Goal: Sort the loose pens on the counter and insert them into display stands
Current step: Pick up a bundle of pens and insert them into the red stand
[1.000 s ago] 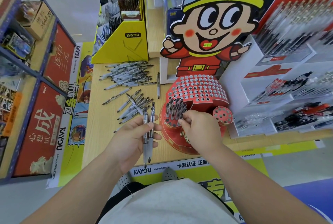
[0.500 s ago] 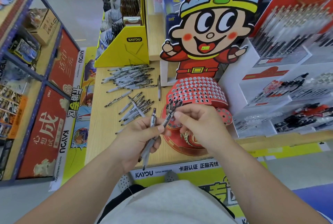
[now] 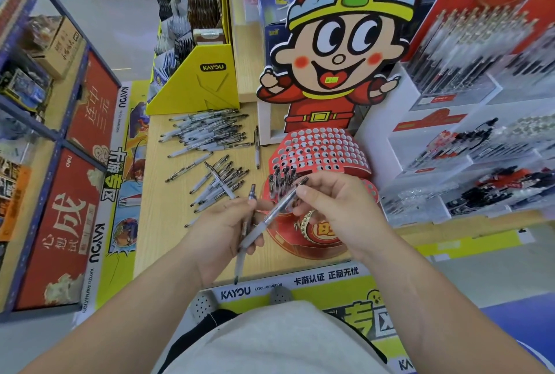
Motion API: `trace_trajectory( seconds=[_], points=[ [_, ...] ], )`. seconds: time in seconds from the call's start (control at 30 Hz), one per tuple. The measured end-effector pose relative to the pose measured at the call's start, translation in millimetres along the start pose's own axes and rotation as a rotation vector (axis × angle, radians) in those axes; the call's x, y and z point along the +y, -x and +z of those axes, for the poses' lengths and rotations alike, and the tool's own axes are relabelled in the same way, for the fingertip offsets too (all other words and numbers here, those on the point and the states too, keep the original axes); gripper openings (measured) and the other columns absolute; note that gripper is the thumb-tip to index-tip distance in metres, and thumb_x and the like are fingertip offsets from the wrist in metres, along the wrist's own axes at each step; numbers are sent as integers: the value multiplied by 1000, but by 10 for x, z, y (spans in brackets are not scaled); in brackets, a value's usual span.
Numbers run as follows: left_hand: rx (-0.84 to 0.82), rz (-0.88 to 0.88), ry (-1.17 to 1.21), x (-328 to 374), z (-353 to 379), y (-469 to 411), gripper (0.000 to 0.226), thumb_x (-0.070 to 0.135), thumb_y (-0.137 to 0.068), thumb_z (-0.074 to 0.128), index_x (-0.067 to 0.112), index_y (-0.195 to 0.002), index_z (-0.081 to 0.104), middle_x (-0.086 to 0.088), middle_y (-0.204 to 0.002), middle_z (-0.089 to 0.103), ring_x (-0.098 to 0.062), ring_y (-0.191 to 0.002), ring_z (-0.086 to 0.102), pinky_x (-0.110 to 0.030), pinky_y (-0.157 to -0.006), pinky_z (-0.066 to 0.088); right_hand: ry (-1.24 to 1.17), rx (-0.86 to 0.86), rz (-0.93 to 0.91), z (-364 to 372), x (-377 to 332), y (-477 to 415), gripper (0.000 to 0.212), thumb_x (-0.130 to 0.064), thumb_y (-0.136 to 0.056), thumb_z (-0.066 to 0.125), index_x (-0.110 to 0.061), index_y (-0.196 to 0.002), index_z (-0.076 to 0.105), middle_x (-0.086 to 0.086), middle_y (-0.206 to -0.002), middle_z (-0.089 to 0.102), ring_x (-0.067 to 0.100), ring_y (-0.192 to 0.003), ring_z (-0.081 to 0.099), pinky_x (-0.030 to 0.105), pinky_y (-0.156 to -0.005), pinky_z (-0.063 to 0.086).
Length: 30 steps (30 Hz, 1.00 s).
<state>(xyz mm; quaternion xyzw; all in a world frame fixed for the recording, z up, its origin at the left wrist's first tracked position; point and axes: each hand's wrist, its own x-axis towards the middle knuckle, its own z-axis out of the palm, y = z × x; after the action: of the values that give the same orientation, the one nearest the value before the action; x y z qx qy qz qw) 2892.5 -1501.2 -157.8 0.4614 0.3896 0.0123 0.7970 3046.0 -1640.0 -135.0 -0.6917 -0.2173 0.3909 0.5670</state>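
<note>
Right hand [image 3: 339, 205] pinches gel pen [image 3: 276, 210] top; left hand [image 3: 219, 229] fingers [image 3: 256, 243] grip its lower barrel plus second pen [image 3: 240, 262]. Light, stiff, likely slippery: hold mid-barrel. Display stand [image 3: 321, 151] at 12 o'clock, loose pens [image 3: 210, 133] 10 o'clock on worktop [image 3: 162, 223].

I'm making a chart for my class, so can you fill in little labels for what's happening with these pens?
Place: shop counter
Left hand: holds an upright pen
Right hand: pinches the top of a slanted pen
Red stand: a few standing pens in it, most holes empty
Loose pens: two heaps on the counter, left of the stand
</note>
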Motion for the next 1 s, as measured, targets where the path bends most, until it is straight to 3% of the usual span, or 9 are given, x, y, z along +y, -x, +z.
trace_trajectory(
  seconds=[0.1,0.27,0.33,0.43,0.57,0.73,1.0],
  points=[
    [150,-14,-46,-53,-96,-53,31,21,-107,45,3,-114,69,-18,-92,69,-22,-62,59,-32,-56,45,-54,136,-29,-92,-23,-34,9,-7,-94,66,-14,-95,71,2,-80,76,15,-68,71,26,-57,48],
    [225,-3,-8,-64,-199,-33,30,21,-108,44,5,-114,68,-12,-85,70,-20,-64,59,-32,-58,44,176,275,-168,-155,36,-91,15,-12,-91,71,-27,-93,72,-2,-84,75,18,-75,73,30,-69,55],
    [231,3,5,-67,-224,-21,30,21,-108,44,4,-113,68,-13,-84,71,-21,-64,59,-32,-58,44,343,269,-222,-118,81,-101,15,-17,-91,72,-32,-94,71,-9,-82,72,12,-77,70,31,-75,57],
    [235,18,42,-70,-258,-19,32,21,-108,43,3,-114,68,-13,-84,70,-21,-63,59,-33,-58,44,574,229,-286,-22,134,-94,13,-21,-91,72,-25,-103,73,-22,-80,67,0,-78,65,18,-74,53],
    [232,32,75,-80,-279,-24,32,21,-108,42,3,-114,68,-14,-83,69,-21,-62,59,-32,-57,44,815,194,-356,48,234,-113,21,-26,-92,70,-23,-113,72,-10,-99,72,9,-86,66,33,-80,55],
    [213,36,89,-108,-279,-4,31,21,-108,43,4,-113,68,-13,-83,69,-20,-62,58,-31,-56,44,895,188,-420,66,321,-147,20,-25,-91,71,-20,-111,73,-8,-103,68,10,-85,63,33,-78,55],
    [181,44,78,-116,-277,-41,31,22,-108,42,5,-116,67,-13,-86,70,-21,-64,59,-33,-59,44,980,137,-366,98,391,-245,24,-30,-87,76,-21,-109,76,-7,-103,59,12,-79,59,33,-71,53]
  ],
)
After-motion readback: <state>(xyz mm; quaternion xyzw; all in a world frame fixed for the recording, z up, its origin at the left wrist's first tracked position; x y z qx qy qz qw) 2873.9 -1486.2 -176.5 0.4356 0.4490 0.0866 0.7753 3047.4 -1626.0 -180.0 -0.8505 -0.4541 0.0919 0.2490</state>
